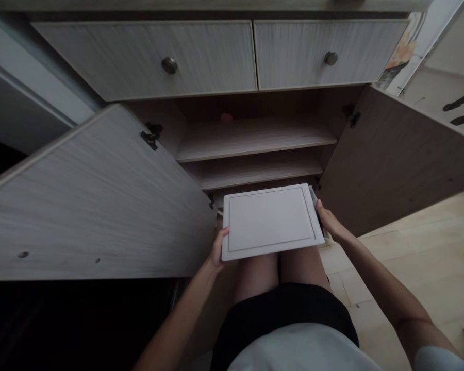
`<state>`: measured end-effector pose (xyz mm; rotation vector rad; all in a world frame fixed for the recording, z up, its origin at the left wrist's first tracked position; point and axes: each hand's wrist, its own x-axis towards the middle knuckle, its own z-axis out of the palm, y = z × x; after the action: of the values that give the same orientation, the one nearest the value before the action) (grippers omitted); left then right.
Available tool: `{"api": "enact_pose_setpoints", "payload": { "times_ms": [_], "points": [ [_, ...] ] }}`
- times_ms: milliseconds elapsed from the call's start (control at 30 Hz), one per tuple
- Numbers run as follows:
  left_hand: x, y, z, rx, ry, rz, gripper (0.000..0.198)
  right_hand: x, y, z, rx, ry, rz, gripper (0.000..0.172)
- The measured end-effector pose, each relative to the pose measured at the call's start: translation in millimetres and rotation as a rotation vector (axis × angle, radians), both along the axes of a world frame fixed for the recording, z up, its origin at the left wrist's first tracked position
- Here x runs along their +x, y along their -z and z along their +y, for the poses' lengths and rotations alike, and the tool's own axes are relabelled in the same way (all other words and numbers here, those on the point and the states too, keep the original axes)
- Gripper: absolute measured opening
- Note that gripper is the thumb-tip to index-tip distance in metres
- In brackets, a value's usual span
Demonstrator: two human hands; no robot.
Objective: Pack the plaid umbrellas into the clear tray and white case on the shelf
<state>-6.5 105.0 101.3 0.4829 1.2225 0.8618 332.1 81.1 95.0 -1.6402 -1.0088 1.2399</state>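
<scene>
A white rectangular box (270, 219) with a flat top and a thin groove near its edges is held level above my thighs. My left hand (218, 247) grips its left side, with the thumb on the rim. At the opposite end, my right hand (328, 219) is closed around the right side, where a separate edge piece stands out slightly from the top. The underside of the box and most of my fingers are hidden. Just beyond it stands a wood-grain cabinet with its upper shelf (255, 136) and lower shelf (263, 170) showing.
The left door (100, 206) and right door (406, 159) of the cabinet stand wide apart on either side of me. Two drawers with round knobs (169, 65) run above the shelves. A small pinkish thing (227, 117) lies deep on the upper shelf. Pale floor (421, 257) shows at right.
</scene>
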Motion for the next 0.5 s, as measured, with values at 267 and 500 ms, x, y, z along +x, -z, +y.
{"api": "enact_pose_setpoints", "payload": {
  "times_ms": [267, 500],
  "points": [
    [12.1, 4.9, -7.6, 0.003, -0.171, 0.045, 0.039, -25.9, -0.4, -2.2, -0.035, 0.02, 0.168, 0.093],
    [14.9, 20.0, -16.9, 0.131, -0.253, -0.021, 0.051, -15.3, 19.8, -23.5, 0.184, 0.084, 0.189, 0.08]
  ]
}}
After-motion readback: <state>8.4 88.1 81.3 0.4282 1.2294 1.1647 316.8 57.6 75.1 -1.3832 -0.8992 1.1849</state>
